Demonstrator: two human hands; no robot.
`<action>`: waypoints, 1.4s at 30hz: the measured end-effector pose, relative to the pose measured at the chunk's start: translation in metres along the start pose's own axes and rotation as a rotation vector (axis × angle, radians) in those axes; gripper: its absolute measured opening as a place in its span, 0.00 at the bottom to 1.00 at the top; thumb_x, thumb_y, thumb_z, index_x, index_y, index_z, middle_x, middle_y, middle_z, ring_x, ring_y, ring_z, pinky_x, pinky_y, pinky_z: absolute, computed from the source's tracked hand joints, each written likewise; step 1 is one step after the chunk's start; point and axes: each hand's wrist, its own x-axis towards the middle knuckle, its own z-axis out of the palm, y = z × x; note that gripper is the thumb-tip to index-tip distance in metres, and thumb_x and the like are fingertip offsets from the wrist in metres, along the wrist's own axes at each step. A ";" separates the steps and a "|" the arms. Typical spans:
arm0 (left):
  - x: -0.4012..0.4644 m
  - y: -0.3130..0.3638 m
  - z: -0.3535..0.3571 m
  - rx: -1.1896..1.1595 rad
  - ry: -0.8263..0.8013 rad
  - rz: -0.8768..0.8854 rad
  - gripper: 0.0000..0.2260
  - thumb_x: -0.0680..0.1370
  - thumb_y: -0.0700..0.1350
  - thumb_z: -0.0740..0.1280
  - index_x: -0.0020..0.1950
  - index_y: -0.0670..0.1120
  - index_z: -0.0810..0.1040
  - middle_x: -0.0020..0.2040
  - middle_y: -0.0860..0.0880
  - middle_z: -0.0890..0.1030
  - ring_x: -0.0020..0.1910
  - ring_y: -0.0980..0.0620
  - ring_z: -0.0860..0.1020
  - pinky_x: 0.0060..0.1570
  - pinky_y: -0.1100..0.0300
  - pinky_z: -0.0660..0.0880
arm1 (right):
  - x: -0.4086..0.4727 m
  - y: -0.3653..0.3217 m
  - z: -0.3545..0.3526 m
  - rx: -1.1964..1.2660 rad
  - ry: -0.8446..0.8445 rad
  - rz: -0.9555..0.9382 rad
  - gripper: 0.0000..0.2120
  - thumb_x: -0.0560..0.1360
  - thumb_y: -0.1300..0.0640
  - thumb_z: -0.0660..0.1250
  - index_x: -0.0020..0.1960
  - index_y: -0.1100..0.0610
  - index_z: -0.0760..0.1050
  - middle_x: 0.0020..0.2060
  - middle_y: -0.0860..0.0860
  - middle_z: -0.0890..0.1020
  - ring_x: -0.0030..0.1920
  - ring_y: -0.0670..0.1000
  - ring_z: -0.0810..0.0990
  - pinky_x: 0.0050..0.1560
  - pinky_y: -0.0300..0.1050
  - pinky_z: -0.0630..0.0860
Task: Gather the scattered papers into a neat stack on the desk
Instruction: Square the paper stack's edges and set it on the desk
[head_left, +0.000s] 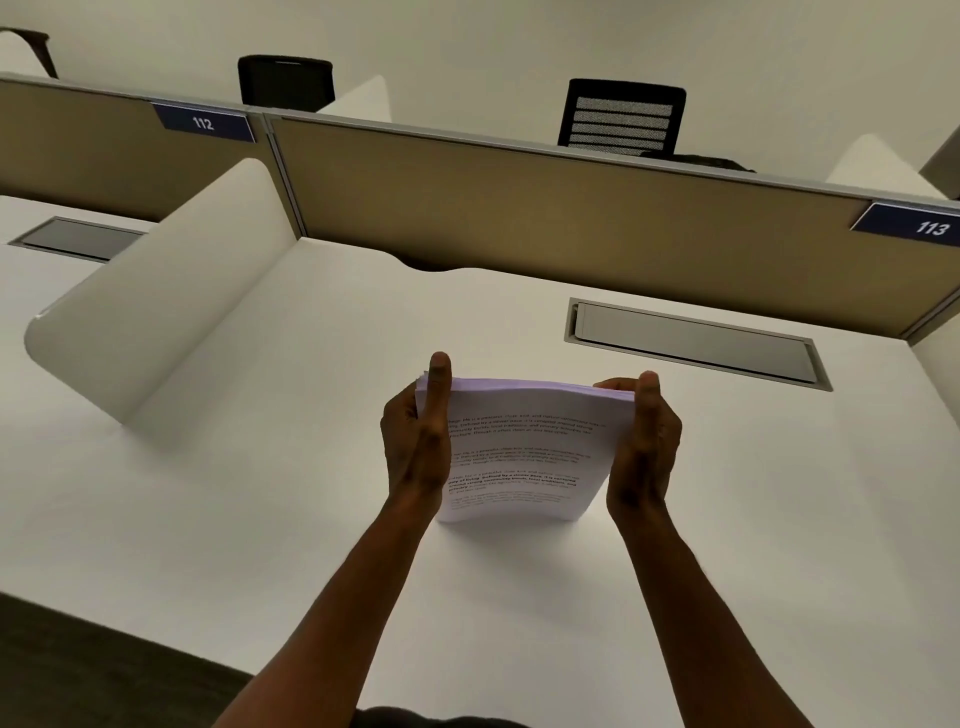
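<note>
A stack of white printed papers (524, 452) stands upright on its bottom edge on the white desk (311, 519), its printed face toward me and its top bowed slightly. My left hand (415, 447) clasps the stack's left side, thumb up along the edge. My right hand (644, 447) presses the right side, fingers curled over the top corner. Both hands hold the same stack. No loose sheets lie elsewhere on the desk.
A grey cable hatch (696, 343) is set into the desk behind the stack. A white curved divider (156, 301) rises at the left. A tan partition (519, 208) with labels 112 and 113 runs across the back, with black chairs (623, 117) beyond.
</note>
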 end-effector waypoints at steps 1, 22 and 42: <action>0.000 -0.003 -0.002 -0.015 -0.018 0.006 0.26 0.74 0.73 0.56 0.29 0.53 0.66 0.26 0.58 0.69 0.27 0.62 0.68 0.33 0.62 0.63 | -0.001 0.002 -0.004 0.006 -0.033 -0.030 0.29 0.75 0.29 0.55 0.41 0.53 0.79 0.39 0.48 0.83 0.39 0.47 0.79 0.36 0.37 0.71; -0.013 -0.080 -0.014 0.021 -0.199 -0.006 0.11 0.74 0.55 0.71 0.55 0.56 0.80 0.48 0.56 0.85 0.49 0.55 0.83 0.41 0.64 0.81 | -0.030 0.061 -0.026 -0.008 -0.323 0.291 0.14 0.72 0.61 0.75 0.56 0.52 0.80 0.52 0.51 0.85 0.53 0.55 0.84 0.51 0.50 0.83; 0.039 0.069 -0.033 0.722 -0.509 0.736 0.34 0.71 0.58 0.73 0.75 0.53 0.68 0.74 0.52 0.72 0.75 0.52 0.66 0.72 0.52 0.68 | 0.009 -0.013 -0.021 -0.629 -0.580 -0.240 0.08 0.74 0.60 0.70 0.52 0.51 0.79 0.41 0.39 0.81 0.43 0.41 0.81 0.41 0.35 0.77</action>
